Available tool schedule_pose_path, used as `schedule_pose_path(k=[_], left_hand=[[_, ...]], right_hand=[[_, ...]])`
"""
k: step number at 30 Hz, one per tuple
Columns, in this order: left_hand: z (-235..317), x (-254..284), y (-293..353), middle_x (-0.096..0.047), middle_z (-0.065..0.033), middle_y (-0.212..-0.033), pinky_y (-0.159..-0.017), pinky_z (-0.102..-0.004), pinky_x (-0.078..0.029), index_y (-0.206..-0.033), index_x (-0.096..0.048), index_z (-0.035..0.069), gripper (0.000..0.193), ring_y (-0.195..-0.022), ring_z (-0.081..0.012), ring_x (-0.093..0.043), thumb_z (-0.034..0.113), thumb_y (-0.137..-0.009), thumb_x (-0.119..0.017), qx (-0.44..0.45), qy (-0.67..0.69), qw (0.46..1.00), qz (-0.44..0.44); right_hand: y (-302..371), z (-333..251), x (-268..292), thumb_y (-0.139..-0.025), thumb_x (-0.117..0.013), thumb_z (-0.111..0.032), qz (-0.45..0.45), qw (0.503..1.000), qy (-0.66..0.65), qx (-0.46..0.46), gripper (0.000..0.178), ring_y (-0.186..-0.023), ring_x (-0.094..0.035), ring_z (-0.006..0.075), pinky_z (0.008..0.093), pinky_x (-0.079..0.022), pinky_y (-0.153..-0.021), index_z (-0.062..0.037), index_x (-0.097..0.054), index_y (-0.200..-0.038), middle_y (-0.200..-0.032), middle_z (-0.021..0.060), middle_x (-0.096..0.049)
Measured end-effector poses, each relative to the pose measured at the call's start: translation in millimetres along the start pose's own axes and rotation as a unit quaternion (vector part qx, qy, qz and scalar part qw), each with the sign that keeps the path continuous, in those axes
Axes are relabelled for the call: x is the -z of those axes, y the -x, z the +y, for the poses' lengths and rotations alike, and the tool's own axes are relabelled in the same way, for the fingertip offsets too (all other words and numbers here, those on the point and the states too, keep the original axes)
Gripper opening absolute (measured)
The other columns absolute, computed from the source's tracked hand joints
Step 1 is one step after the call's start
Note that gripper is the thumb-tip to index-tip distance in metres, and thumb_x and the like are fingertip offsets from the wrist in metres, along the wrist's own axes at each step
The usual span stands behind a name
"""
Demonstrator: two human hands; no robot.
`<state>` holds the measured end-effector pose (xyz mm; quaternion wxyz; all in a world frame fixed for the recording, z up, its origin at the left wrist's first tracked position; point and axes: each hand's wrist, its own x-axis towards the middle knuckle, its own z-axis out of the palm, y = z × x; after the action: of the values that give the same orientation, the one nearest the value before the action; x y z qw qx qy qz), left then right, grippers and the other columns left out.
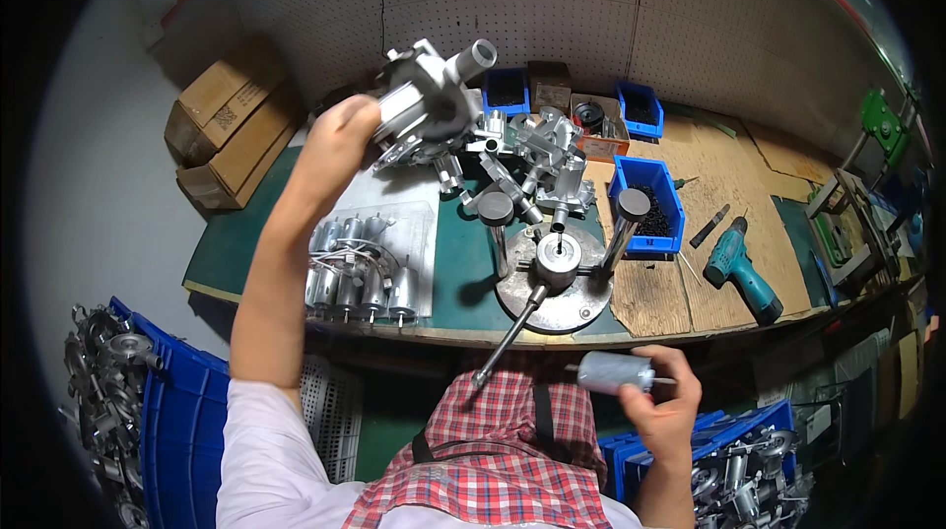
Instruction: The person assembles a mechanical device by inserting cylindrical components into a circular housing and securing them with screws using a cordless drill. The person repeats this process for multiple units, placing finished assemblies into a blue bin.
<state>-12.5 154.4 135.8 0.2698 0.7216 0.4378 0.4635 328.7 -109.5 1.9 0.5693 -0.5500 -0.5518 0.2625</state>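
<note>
My left hand [338,143] is raised over the far left of the bench, its fingers closed round a silver metal casting [426,96] with a short round tube. The casting is slightly blurred. My right hand [670,409], low in front of the bench edge, grips a small cylindrical electric motor [609,371] with a thin shaft at each end. Between the hands stands a press-like fixture [557,304] with a round steel base, two upright posts, a central hub and a long lever [507,340] pointing toward me.
More castings [537,160] lie heaped behind the fixture. Several motors with white wires [360,278] rest on a sheet at left. Blue bins [678,224] of dark screws, a teal cordless drill [744,273] and cardboard are at right. Crates of castings [182,430] flank me.
</note>
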Motion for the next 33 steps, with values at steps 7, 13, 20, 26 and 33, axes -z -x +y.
schedule_pose_path(k=[7,13,20,26,33], left_hand=[[65.1,48.9,143.4,-0.060,-0.0050,-0.092,-0.074,-0.0246,-0.045,-0.107,-0.061,0.000,0.039,-0.086,-0.0101,-0.055,0.036,-0.092,-0.053,0.009,-0.052,0.995,-0.085],[71.3,42.0,194.1,-0.063,-0.0050,-0.082,-0.068,-0.0258,-0.046,-0.097,-0.069,-0.003,0.030,-0.075,-0.0100,-0.057,0.024,-0.093,-0.055,0.095,-0.036,0.977,-0.187],[-1.1,-40.7,247.6,-0.069,-0.0070,-0.086,-0.071,-0.0284,-0.051,-0.101,-0.070,0.001,0.026,-0.078,-0.0119,-0.063,0.021,-0.099,-0.054,0.236,-0.029,0.943,-0.234],[-73.8,-131.8,292.0,-0.066,-0.0191,-0.102,-0.084,-0.0383,-0.050,-0.110,-0.066,0.002,0.034,-0.096,-0.0321,-0.065,0.030,-0.091,-0.067,0.212,-0.101,0.939,-0.250],[-85.0,-119.9,262.2,-0.063,-0.0156,-0.109,-0.086,-0.0364,-0.051,-0.129,-0.052,0.002,0.074,-0.103,-0.0218,-0.063,0.019,-0.067,-0.089,0.265,-0.043,0.871,-0.411]], right_hand=[[-31.1,27.4,-94.5,-0.081,-0.078,-0.031,-0.309,0.929,0.166,0.115,0.041,-0.084,-0.066,0.0371,0.0438,-0.054,-0.073,-0.0015,-0.063,-0.106,-0.094,0.0170,-0.065],[-93.1,47.9,-189.3,-0.084,-0.077,-0.024,-0.197,0.947,0.192,0.164,0.042,-0.086,-0.063,0.0439,0.0489,-0.052,-0.073,-0.0027,-0.059,-0.115,-0.098,0.0210,-0.061],[-84.5,20.2,-144.3,-0.079,-0.081,-0.031,-0.143,0.985,0.044,0.090,0.044,-0.076,-0.071,0.0298,0.0365,-0.055,-0.070,0.0035,-0.068,-0.104,-0.085,0.0200,-0.070],[-31.6,23.6,-66.1,-0.081,-0.081,-0.021,-0.116,0.989,-0.019,-0.084,0.038,-0.077,-0.065,0.0121,0.0268,-0.053,-0.068,0.0047,-0.066,-0.105,-0.085,0.0093,-0.070],[28.7,49.2,-73.4,-0.079,-0.082,-0.021,-0.159,0.982,0.093,0.032,0.045,-0.081,-0.069,0.0285,0.0350,-0.055,-0.070,0.0005,-0.062,-0.113,-0.097,0.0167,-0.067]])
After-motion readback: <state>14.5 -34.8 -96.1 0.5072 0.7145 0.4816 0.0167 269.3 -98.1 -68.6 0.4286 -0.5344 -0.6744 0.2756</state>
